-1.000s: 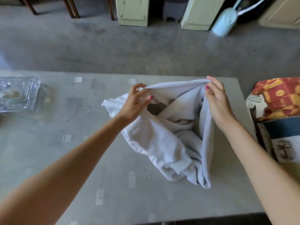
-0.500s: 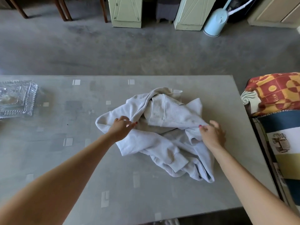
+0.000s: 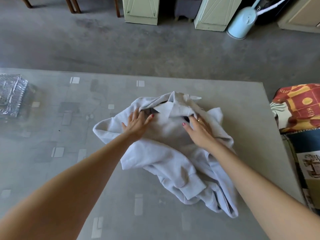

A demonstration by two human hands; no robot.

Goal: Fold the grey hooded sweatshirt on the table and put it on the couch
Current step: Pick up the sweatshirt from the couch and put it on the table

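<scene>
Our left hand (image 3: 136, 124) and right hand (image 3: 199, 130) press flat, fingers spread, on the crumpled pale-grey hooded sweatshirt (image 3: 173, 153), which trails toward us along the grey tabletop (image 3: 69, 135).

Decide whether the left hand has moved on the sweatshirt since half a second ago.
Yes. The left hand has slid from the sweatshirt's left edge towards its middle, away from the glass dish.

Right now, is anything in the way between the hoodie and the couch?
Nothing visible is. The sweatshirt lies under both hands, left hand and right hand, and only bare table separates it from the couch on the right.
</scene>
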